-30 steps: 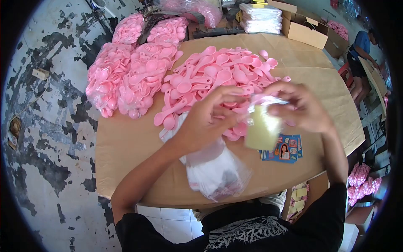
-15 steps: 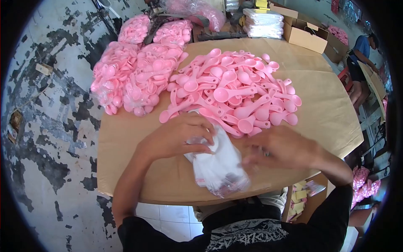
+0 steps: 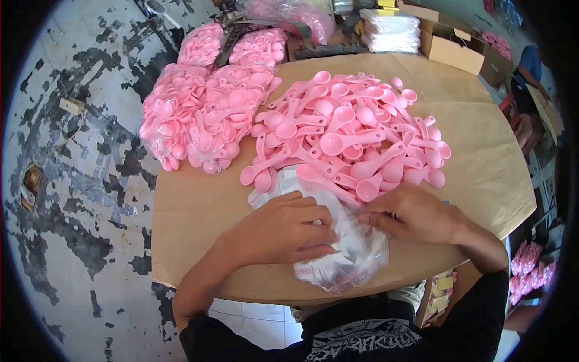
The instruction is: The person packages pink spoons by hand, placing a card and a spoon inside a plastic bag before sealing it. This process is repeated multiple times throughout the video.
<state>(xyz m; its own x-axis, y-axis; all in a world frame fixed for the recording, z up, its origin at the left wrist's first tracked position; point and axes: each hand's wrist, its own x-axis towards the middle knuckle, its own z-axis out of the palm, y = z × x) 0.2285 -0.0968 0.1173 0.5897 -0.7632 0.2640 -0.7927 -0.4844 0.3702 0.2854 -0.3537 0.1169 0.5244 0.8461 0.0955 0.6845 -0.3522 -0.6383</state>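
Clear plastic bags (image 3: 350,259) lie in a loose stack near the front edge of the table, with whitish film showing through. My left hand (image 3: 289,229) is curled over the left side of the stack, thumb and fingers closed on the film. At the right edge of the bags, my right hand (image 3: 416,211) has its fingertips pinched on the plastic, close to the nearest spoons. A broad heap of pink measuring spoons (image 3: 344,142) lies just beyond both hands, and some spoons overlap the far end of the bags.
Filled bags of pink spoons (image 3: 223,114) stand at the back left. Along the far edge are a stack of flat plastic packs (image 3: 391,31) and an open cardboard box (image 3: 452,51). Another person (image 3: 528,90) sits at the right. Brown paper (image 3: 488,157) covers the table.
My left hand has come down and nearer on the bags, which now look more spread out. My right hand, blurred before, has its fingertips on the film. The view has shifted slightly.
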